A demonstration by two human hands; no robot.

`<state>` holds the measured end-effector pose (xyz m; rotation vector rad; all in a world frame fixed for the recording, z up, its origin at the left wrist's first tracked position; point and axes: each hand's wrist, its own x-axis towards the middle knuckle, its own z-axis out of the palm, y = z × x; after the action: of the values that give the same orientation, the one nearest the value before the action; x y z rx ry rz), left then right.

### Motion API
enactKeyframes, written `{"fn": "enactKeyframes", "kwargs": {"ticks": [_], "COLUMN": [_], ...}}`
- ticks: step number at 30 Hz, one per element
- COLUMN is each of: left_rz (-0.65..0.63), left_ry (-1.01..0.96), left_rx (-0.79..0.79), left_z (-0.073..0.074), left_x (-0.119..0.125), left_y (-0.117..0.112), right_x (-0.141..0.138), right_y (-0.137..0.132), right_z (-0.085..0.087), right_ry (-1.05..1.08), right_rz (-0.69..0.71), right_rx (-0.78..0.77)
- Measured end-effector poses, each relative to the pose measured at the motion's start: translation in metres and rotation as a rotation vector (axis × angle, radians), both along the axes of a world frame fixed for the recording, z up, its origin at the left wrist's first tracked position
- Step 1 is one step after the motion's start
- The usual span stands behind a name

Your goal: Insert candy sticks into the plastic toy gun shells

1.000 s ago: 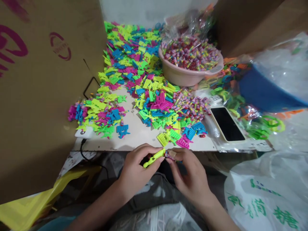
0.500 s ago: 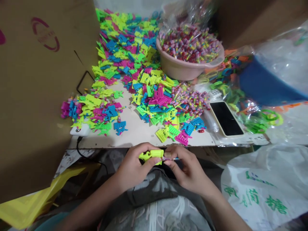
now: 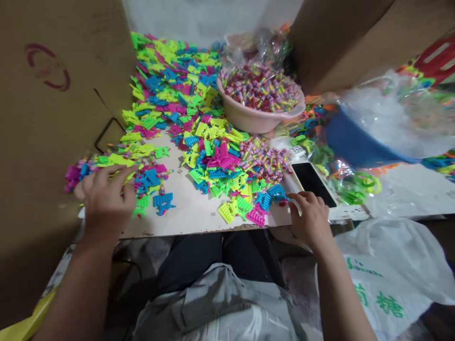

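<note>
Left hand: bare left hand, palm down over the left pile; fingers loosely spread and bent, thumb well off the index. Undersides hidden, can't say if a piece is under them.
Right hand: bare right hand at front edge, thumb and index slightly parted, tips at the end of a bright blue plastic comb-like piece. Touching or just beside; grip can't be made out.
Left pile: jumbled neon yellow, green, magenta and blue plastic comb-like pieces beside the brown cardboard box.
Stray piece: single blue toothed plastic piece, flat, just right of left pile.
Middle pile: heap of same-coloured toothed plastic pieces between the hands, farther back; the right hand's blue piece lies at its front right.
Tubes: small pink-and-yellow patterned tubes, heaped against middle pile's right side.
Basin: round pale-pink plastic basin behind them, full of similar tubes.
Phone: dark-screened, pale-edged phone, partly behind right hand.
Surface: white tabletop, worn front edge.
</note>
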<state>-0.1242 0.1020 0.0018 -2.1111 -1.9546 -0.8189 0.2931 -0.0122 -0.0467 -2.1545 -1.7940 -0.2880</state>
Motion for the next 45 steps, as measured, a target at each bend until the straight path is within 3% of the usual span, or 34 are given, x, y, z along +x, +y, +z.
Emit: {"fn": "enactKeyframes", "kwargs": {"ticks": [5, 10, 14, 16, 19, 22, 25, 28, 32, 36, 39, 42, 45], "left_rz": [-0.046, -0.105, -0.09, -0.15, -0.408, -0.473, -0.458, -0.466, -0.497, -0.481, -0.402, -0.277, -0.235], "left_ry": [0.141, 0.086, 0.06, 0.036, 0.0, -0.039, -0.109, -0.375, -0.65, -0.774, -1.077, -1.483, -1.637], "left_rx": [-0.067, -0.132, -0.11, -0.14, -0.307, -0.43, -0.488, -0.578, -0.657, -0.715, -0.821, -0.972, -1.07], "left_z": [-0.02, -0.028, -0.028, -0.031, -0.039, -0.05, -0.059, -0.064, -0.065, -0.061, -0.053, -0.041, -0.031], "left_x": [-0.009, -0.004, 0.009, 0.028, 0.071, 0.117, 0.145, 0.15, 0.137, 0.124, 0.118, 0.116, 0.117], "left_y": [0.016, 0.007, -0.004, -0.015, -0.039, -0.057, -0.06, -0.052, -0.045, -0.047, -0.052, -0.058, -0.065], "right_x": [-0.014, -0.022, -0.022, -0.024, -0.028, -0.028, -0.025, -0.02, -0.013, -0.004, 0.008, 0.018, 0.011], "right_y": [0.008, 0.02, 0.035, 0.042, 0.051, 0.058, 0.063, 0.067, 0.068, 0.064, 0.056, 0.04, 0.02], "right_z": [-0.002, 0.0, 0.002, 0.002, 0.0, 0.0, 0.001, 0.003, 0.002, 0.001, 0.004, 0.009, 0.014], "right_ry": [-0.018, 0.046, 0.012, -0.024, -0.06, -0.082, -0.11, -0.128, -0.12, -0.087, -0.038, 0.17, 0.476], "right_rz": [0.109, 0.047, 0.045, 0.055, 0.062, 0.086, 0.118, 0.169, 0.256, 0.347, 0.391, 0.439, 0.38], "right_rx": [-0.078, -0.083, -0.182, -0.239, -0.274, -0.271, -0.269, -0.264, -0.237, -0.198, -0.137, -0.052, -0.008]}}
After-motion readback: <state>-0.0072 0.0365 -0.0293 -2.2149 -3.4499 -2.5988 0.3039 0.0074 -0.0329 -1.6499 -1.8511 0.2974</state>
